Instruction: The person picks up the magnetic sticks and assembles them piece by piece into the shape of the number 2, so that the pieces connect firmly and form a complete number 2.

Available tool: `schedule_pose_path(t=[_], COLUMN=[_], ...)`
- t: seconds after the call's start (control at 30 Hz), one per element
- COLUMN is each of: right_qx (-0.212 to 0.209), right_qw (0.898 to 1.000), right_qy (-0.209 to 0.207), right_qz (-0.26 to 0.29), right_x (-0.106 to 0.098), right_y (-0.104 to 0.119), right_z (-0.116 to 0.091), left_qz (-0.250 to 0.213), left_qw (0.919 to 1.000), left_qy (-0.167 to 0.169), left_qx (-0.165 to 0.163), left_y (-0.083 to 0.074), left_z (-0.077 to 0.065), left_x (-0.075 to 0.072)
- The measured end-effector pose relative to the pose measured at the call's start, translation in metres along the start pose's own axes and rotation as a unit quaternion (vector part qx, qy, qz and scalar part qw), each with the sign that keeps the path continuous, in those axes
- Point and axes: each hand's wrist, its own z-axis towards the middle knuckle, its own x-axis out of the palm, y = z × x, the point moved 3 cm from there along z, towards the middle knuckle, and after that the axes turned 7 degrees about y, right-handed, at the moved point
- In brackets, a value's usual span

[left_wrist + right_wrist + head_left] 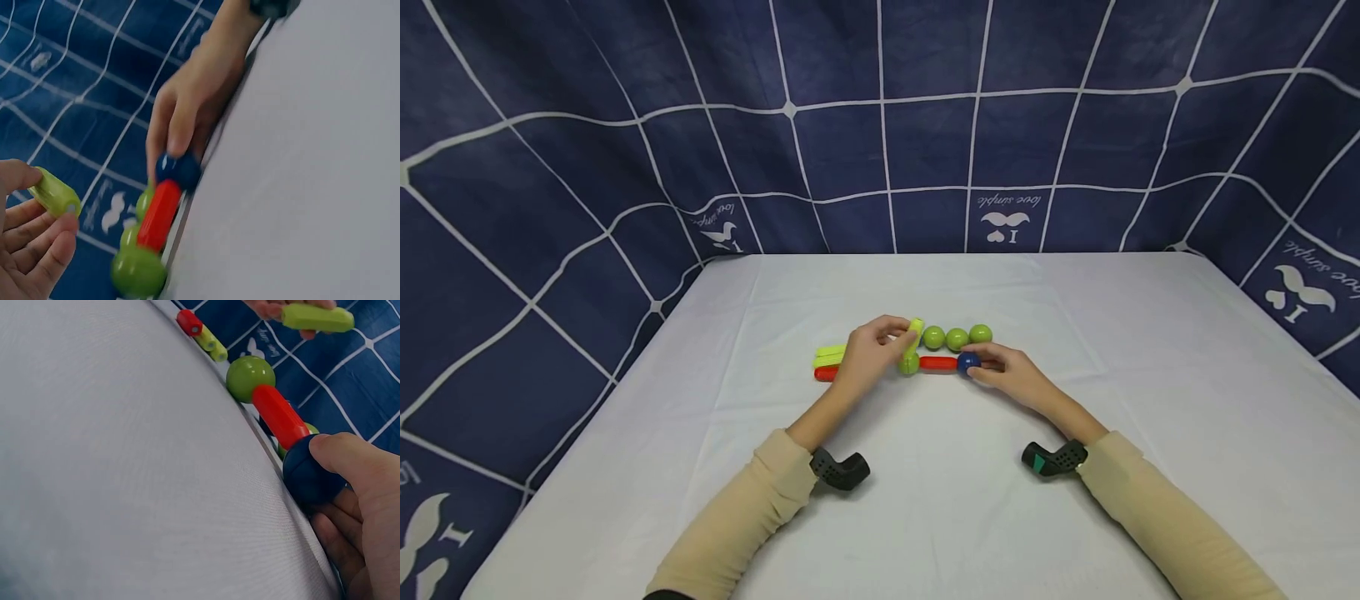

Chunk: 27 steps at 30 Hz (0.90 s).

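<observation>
Sleeves (pixel 745 517) angled inward, left hand (pixel 872 350) pinching lime rod (pixel 319 318), right hand (pixel 1017 377) holding blue ball (pixel 306 475)

**Dressed in beige and black**

The left sleeve (pixel 745 512) and right sleeve (pixel 1168 517) look plain beige from here, ending in creased cuffs (pixel 786 462). The left wrist piece (pixel 841 472) and right wrist piece (pixel 1057 460) are black, bent and dotted with small holes; the right one carries a green patch (pixel 1039 463). The fingers (pixel 337 540) are bare.

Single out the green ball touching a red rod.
The green ball opposite the blue ball on the red rod; three other green balls sit behind, apart from it.
</observation>
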Motion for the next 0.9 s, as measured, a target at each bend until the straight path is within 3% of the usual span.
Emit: schedule_pose_path(t=[0.17,0.27,0.43,0.63,0.8,0.9], right_qx=[-0.02,-0.04,-0.055,-0.042,-0.032,-0.031], right_qw=[1.0,0.999,0.998,0.999,0.999,0.999], right_qy=[0.0,0.0,0.007,0.011,0.009,0.008], right_qz=[0.005,-0.004,-0.022,-0.016,-0.01,-0.016], right_x=[0.001,0.001,0.001,0.0,0.002,0.003], right_y=[-0.007,-0.007,-0.006,-0.005,-0.005,-0.004], right_z=[0.002,0.002,0.002,0.004,0.005,0.005], left_qz=[-0.044,-0.062,-0.122,-0.195,-0.21,-0.211], left_qw=[0.9964,0.9931,0.9833,0.9618,0.9496,0.9462], left_qy=[0.072,0.096,0.115,0.136,0.159,0.172], left_qx=[-0.008,-0.026,-0.071,-0.136,-0.169,-0.174], left_y=[-0.007,-0.004,0.002,0.013,0.019,0.021], left_z=[-0.01,-0.013,-0.015,-0.014,-0.016,-0.018], left_x=[0.026,0.037,0.047,0.055,0.063,0.069])
